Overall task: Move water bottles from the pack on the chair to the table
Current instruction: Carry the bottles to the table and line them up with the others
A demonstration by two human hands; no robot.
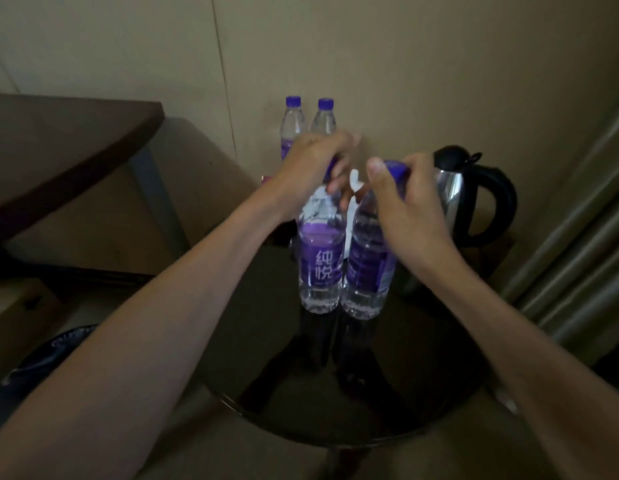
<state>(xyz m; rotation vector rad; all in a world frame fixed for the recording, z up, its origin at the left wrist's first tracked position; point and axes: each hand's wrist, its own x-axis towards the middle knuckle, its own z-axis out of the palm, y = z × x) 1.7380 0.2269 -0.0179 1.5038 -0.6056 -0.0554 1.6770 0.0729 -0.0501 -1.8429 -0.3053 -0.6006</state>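
At the far left a dark desk [58, 147] is seen, with a pale chair seat [103, 216] below it. Against the wall two water bottles stand upright side by side, the back left bottle [293, 124] and the back right bottle [324, 117], both with purple caps; their labels are too hidden to be read.

On the round dark glass table [422, 393] two more bottles are stood upright, touching each other at the base. The front left bottle [320, 258] carries a purple label on which the white characters 纯悦 can be read. The left hand [315, 164] is closed over its neck and cap from above, wrist bent downward, forearm stretched in from the lower left.

The front right bottle [368, 268] bears the same purple label, but its small print is too blurred to be read. Its purple cap is gripped by the right hand [401, 192], thumb on the near side, fingers wrapped behind.

Just right of the hands a steel kettle [474, 199] with a black handle and lid is set on the table, and a curtain [578, 237] hangs at the far right.
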